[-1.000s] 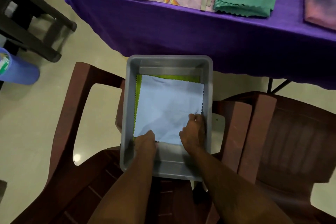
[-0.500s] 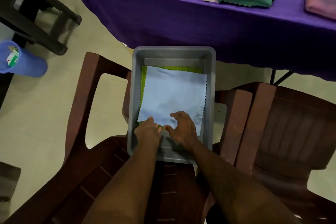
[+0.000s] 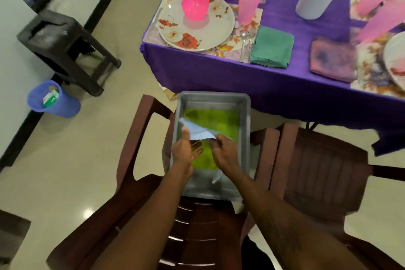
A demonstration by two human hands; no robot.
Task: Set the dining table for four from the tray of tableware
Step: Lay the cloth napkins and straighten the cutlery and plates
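We hold the blue cloth (image 3: 197, 131) raised above the tray (image 3: 213, 95), stretched between our hands at their 12 o'clock. Our left hand (image 3: 185, 153) pinches one corner under the thumb. Our right hand (image 3: 223, 154) grips the other edge, a tail hanging below it. The green cloth (image 3: 221, 120) lies flat in the tray, which sits on a chair (image 3: 197, 221).

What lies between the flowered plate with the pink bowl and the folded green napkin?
Two pieces of metal cutlery lie side by side there, seen in the head view.
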